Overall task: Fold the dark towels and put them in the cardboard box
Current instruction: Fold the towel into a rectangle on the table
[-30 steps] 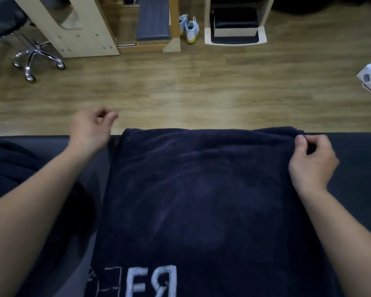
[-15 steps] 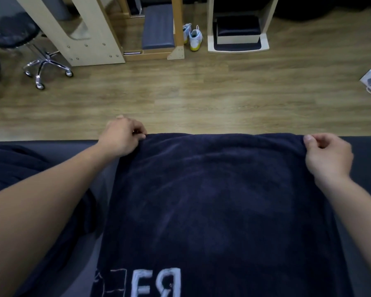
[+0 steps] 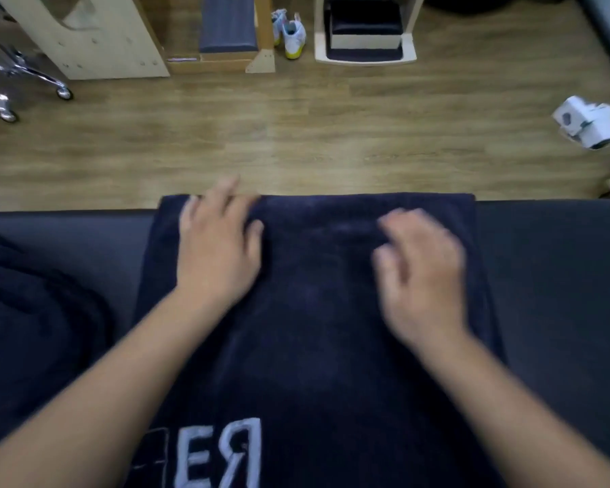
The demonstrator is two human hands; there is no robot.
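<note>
A dark navy towel [image 3: 317, 346] with pale stitched letters near its bottom lies spread flat on the dark table [image 3: 550, 262], its far edge along the table's far edge. My left hand [image 3: 219, 248] lies flat on the towel's far left part, fingers straight and reaching the far edge. My right hand [image 3: 419, 272] is over the towel's far right part, blurred by motion, its fingers loosely bent and holding nothing. No cardboard box is in view.
A heap of dark cloth [image 3: 32, 311] lies on the table at the left. Beyond the table is wooden floor with a small white box [image 3: 592, 123], white shoes [image 3: 291, 33], wooden furniture [image 3: 96, 40] and a chair base [image 3: 18, 79].
Both hands have let go of the towel's far corners and moved inward onto its top surface. The left hand now presses flat; the right is in motion.
</note>
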